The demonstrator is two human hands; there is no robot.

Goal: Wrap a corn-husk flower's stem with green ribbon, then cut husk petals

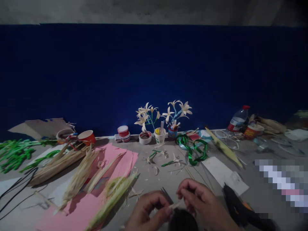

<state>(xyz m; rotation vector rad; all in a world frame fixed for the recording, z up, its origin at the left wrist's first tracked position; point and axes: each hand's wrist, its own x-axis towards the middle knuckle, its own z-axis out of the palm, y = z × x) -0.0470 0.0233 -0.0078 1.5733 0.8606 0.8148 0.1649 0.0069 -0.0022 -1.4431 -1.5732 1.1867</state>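
My left hand (154, 210), low in the middle, pinches a small pale strip (175, 205) that looks like corn husk between thumb and finger. Facing it, my right hand (201, 199) has its fingertips pressed together near the strip's other end; whatever they grip is too small to make out. A dark pointed metal tool (166, 194) shows behind my left fingers. Beneath both hands is a dark rounded shape (183, 220) that I cannot identify. Small husk flowers with green stems (172, 161) lie on the table ahead of my hands.
Dried corn husks (80, 175) and a greener husk (115, 202) lie on pink paper (55, 219) at left. Cups with white husk flowers (176, 110) stand along the blue wall. Green ribbon (196, 154), white card (225, 175) and a black tool (240, 205) lie right.
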